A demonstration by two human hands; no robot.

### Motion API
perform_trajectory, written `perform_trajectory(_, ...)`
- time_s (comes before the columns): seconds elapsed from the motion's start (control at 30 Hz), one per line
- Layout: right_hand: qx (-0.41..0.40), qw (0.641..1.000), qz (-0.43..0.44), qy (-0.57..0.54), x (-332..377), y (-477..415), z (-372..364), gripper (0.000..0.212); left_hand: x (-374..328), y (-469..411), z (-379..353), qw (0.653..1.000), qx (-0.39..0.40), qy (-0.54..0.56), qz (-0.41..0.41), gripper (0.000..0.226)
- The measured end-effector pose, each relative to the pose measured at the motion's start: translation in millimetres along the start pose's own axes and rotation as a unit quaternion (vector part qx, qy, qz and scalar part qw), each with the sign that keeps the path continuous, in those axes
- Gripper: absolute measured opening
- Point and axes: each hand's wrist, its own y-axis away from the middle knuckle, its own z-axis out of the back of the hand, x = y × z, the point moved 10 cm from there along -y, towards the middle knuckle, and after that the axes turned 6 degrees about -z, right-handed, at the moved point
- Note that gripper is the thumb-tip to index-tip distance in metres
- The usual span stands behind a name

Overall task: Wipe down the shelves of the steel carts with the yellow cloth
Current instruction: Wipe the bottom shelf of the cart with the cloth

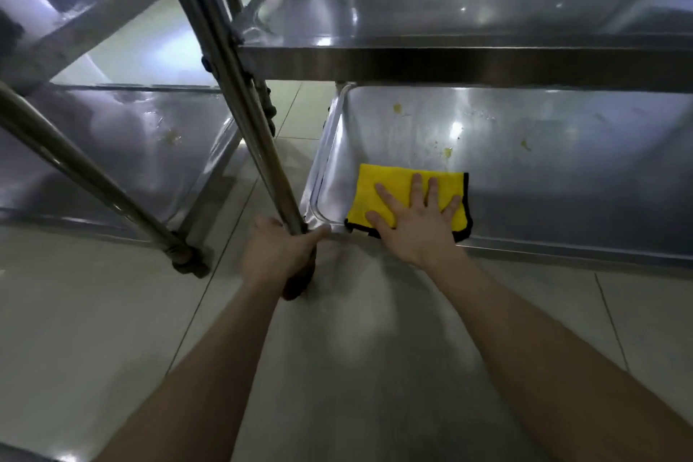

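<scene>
A person's right hand (416,225) presses flat on a yellow cloth (378,186), fingers straight and spread, nothing curled around the fabric. The cloth, edged in black and folded to a rough rectangle, lies in the near left corner of the bottom shelf (562,180) of a steel cart (487,66), its near edge reaching the shelf's front rim. The heel of the hand hangs over that rim, and the forearm stretches back toward the camera.

The left hand (275,255) grips the cart's near left leg (258,146) low down, close to the corner of the bottom shelf, with the thumb wrapped across the front of the tube and the fingers hidden behind it. A dark wheel (300,281) shows just below that hand.

Yellowish specks (448,152) dot the bottom shelf beyond the cloth, with more toward the back and the right. Above, the cart's upper shelf (412,0) shines with streaked reflections.

A second cart (131,135) stands just beside the first on the left, its own low shelf carrying a yellowish smear; 1 of its legs slants across the foreground down to a wheel. Both carts stand on a pale tiled floor (93,330). The edges of the scene are blurred.
</scene>
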Motion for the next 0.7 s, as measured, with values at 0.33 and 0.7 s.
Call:
perform_trajectory(0.33, 0.008, 0.999, 0.025, 0.018, 14, 10, -12, 0.075, -73, -14, 62, 0.869, -0.279, 0.362, -0.189, 0.038)
perform_trajectory(0.7, -0.001, 1.0, -0.013, 0.023, 25, -96, -5, 0.084, -68, -26, 57, 0.856, -0.248, 0.383, -0.245, 0.036)
